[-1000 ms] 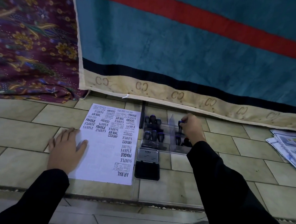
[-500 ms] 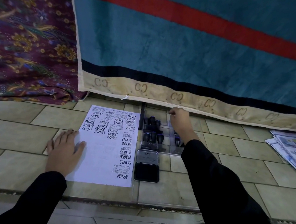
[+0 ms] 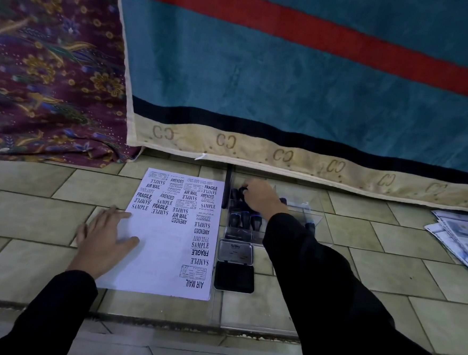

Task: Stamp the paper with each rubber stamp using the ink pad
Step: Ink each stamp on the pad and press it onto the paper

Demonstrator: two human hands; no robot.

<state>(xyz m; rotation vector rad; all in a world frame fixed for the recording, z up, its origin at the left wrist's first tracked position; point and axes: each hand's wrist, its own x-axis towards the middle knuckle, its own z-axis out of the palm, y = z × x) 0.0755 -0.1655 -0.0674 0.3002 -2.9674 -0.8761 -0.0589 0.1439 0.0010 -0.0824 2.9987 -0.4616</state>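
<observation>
Tiled floor: right grip pinching stamp in case; left grip flat, released, on paper.

paper left | ink pad right of it | stamps behind pad

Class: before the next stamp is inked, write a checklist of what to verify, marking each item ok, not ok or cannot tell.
1. Paper held flat by left hand: ok.
2. Ink pad open: ok.
3. Blank space on paper: ok, lower left is bare.
4. Right hand has a stamp: ok, fingers pinch one in the tray.
5. Stamp's wording known: cannot tell, face hidden.
</observation>
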